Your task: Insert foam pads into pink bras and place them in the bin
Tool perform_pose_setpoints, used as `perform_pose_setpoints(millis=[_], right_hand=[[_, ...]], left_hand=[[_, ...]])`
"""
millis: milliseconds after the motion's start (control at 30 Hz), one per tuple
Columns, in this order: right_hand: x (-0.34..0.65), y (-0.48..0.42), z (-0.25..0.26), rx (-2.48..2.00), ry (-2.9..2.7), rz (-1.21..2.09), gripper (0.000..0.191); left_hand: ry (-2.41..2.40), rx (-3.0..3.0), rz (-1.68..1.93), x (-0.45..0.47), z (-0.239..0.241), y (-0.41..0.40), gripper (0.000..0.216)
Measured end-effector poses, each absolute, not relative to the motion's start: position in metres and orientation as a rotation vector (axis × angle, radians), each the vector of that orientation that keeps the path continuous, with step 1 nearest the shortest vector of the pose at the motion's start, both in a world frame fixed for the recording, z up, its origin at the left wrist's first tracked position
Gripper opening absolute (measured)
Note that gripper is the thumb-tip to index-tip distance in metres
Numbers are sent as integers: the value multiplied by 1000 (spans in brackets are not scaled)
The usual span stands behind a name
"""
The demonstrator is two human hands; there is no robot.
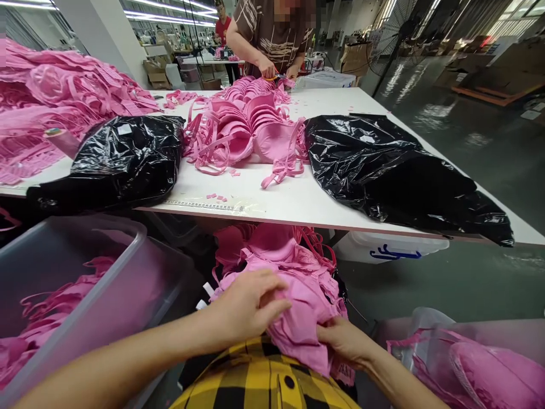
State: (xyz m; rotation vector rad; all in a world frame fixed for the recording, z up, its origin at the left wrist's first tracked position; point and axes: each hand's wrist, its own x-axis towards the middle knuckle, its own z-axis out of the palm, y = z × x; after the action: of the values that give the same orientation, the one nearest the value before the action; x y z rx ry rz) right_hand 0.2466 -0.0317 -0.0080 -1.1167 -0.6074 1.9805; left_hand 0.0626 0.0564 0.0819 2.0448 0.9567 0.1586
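A stack of pink bras point(293, 284) rests on my lap, below the table's front edge. My left hand point(249, 304) lies on top of the stack with fingers curled onto the pink fabric. My right hand point(344, 341) pinches the stack's lower right edge from beneath. Both hands grip the same bundle. A yellow and black checked garment point(259, 378) covers my lap under it.
A white table point(298, 199) carries a row of pink bras point(251, 128) between two black plastic bags point(123, 156) point(392, 165). A clear bin point(85, 284) at left holds pink pieces. Another bin point(477, 363) sits at right. A person point(272, 40) works at the far end.
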Motion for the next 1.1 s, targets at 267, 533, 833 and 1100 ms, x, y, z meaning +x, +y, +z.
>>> perform_pose_setpoints(millis=[267,533,833,1100], right_hand=[[272,-38,-10,-1101,-533,1964,38],[286,-57,11,-1435,-985,1541,38],[271,-61,23,-1655,-1207,1258,32],[268,-63,24,-1837,-1217,1370,40]], left_hand=[[921,2247,-55,91,40,93,19],[1073,2225,84,79,49,80,10],[1066,2255,-18,83,58,68,12],[1051,2157,-19,78,56,53,9]])
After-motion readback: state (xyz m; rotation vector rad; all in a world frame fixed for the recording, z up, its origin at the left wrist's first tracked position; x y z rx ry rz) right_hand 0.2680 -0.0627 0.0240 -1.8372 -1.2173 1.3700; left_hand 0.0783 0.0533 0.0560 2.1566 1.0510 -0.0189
